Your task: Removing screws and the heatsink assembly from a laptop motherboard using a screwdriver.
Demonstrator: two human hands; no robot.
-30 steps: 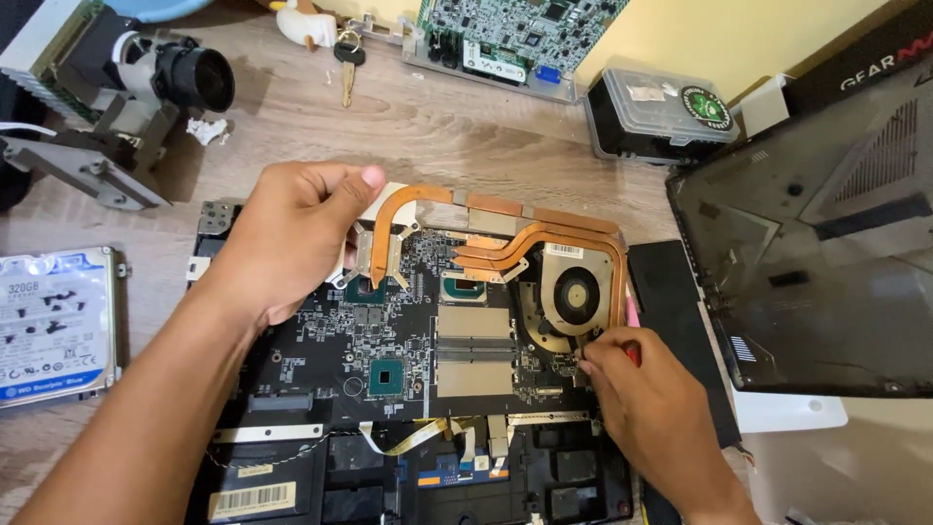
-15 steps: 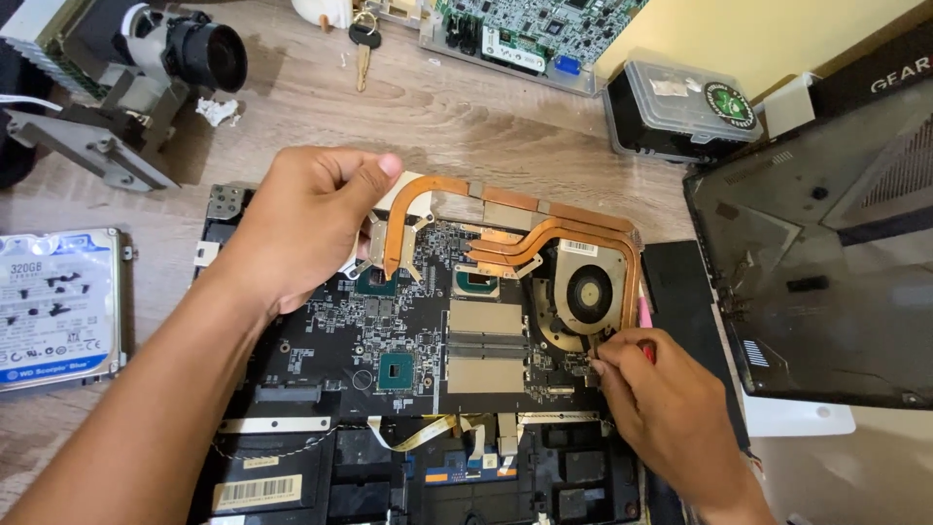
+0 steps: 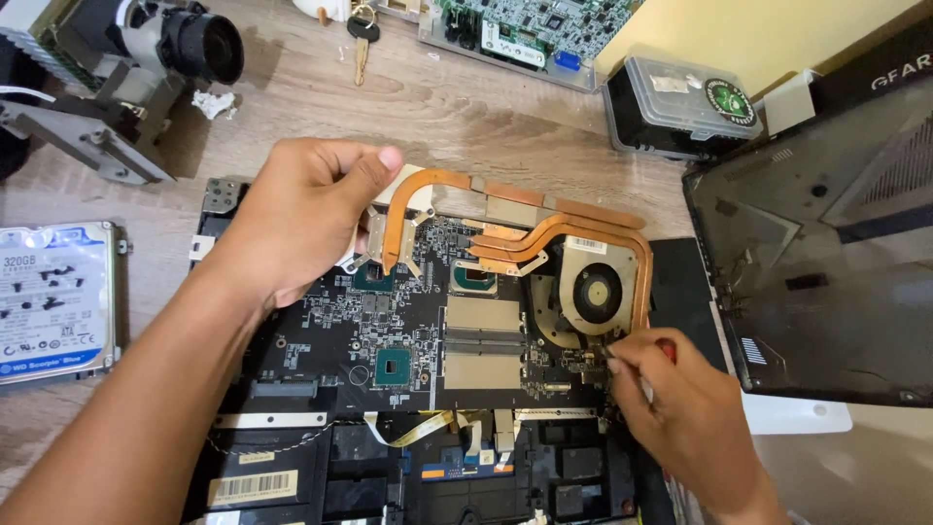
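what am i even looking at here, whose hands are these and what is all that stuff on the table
This is a single view from a camera worn on a person's head, looking down at their own two bare hands. An opened laptop lies on a wooden table, its circuit board exposed. The left hand grips one end of the copper heat pipe assembly, which joins a round fan. The right hand holds a red-handled tool near the fan. Around it: a hard drive, a key, another circuit board, a small plastic box.
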